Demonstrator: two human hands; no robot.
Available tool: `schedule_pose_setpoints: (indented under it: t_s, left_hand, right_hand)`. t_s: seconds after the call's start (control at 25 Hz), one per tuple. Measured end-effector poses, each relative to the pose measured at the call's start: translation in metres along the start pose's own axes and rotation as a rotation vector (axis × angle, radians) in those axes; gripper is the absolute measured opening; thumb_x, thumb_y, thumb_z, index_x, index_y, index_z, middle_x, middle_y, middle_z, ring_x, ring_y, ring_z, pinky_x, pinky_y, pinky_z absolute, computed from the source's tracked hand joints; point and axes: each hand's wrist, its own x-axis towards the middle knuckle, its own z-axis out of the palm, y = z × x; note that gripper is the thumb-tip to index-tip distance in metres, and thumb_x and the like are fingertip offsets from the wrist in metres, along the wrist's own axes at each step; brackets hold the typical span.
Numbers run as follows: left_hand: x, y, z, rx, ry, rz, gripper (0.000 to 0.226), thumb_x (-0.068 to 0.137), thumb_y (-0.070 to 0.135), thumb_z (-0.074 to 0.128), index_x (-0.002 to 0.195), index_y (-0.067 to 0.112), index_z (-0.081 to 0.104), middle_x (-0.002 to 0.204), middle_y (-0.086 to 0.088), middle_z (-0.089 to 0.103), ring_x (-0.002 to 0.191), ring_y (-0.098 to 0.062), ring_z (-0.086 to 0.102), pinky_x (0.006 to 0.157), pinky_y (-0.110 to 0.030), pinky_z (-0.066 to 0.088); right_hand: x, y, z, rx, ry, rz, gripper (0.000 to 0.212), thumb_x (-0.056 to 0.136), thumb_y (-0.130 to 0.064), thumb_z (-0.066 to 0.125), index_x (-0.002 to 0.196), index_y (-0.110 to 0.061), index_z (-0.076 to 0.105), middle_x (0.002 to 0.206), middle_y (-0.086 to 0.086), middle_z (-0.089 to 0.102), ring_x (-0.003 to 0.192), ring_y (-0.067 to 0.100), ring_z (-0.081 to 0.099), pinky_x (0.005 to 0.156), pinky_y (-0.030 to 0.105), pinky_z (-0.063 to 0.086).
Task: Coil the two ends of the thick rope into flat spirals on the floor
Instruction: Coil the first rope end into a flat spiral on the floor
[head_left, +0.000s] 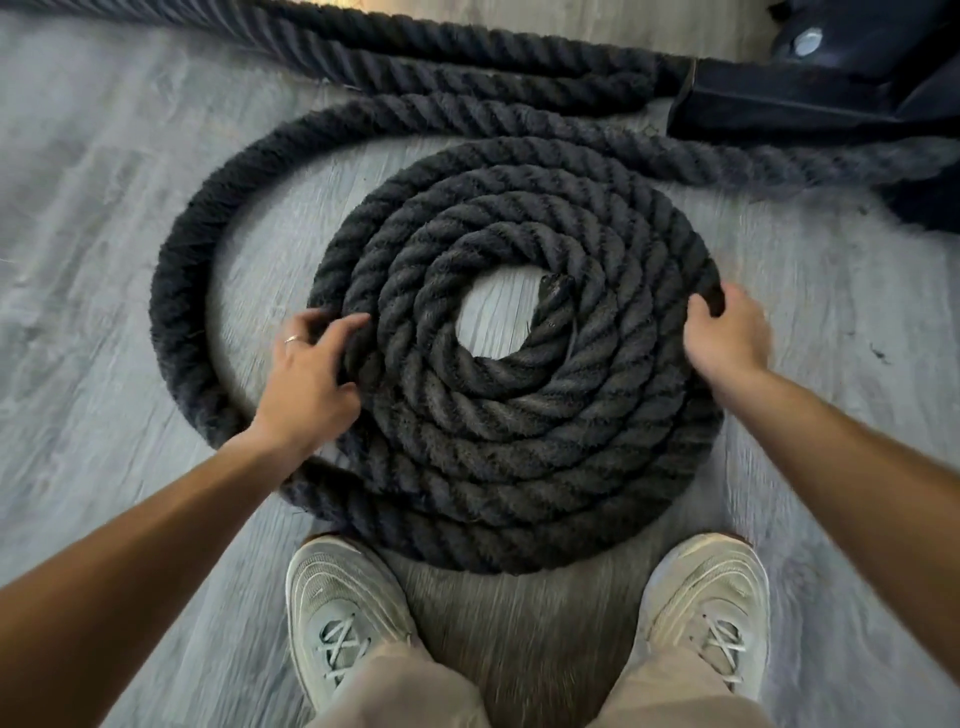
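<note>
On the grey wood-grain floor (104, 218), just ahead of our shoes, lies the thick black twisted rope spiral (514, 353), about five turns wound. Our left hand (306, 374) and right hand (727, 338) curl fingers over its outer turn. A loose loop (171, 291) remains; any second spiral is unseen.

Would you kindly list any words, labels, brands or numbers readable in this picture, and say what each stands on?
None: no readable text shows on the rope, the pale sneakers, the ring, or the black equipment at top right.
</note>
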Motion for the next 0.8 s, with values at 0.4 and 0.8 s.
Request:
schedule_pose_setpoints:
  t_s: [0.4,0.8]
  left_hand:
    - [0.06,0.071,0.04,0.859,-0.39,0.814,0.086,0.093,0.072,0.0,0.132,0.019,0.055,0.126,0.0,0.06,0.122,-0.022,0.053,0.123,-0.051,0.014]
    - [0.023,0.135,0.087,0.69,-0.219,0.409,0.066,0.095,0.067,0.011,0.104,0.016,0.052,0.096,-0.005,0.068,0.089,-0.026,0.065,0.071,-0.039,0.035]
  right_hand:
    - [-0.104,0.049,0.038,-0.29,0.072,-0.173,0.066,0.104,-0.044,0.037,0.159,-0.01,0.024,0.164,0.027,0.01,0.139,0.051,0.026,0.105,0.064,0.038]
    - [0.016,-0.003,0.004,-0.459,-0.113,-0.257,0.062,0.102,-0.055,0.035,0.159,-0.036,0.02,0.17,0.006,0.003,0.154,0.035,0.002,0.121,0.06,0.008]
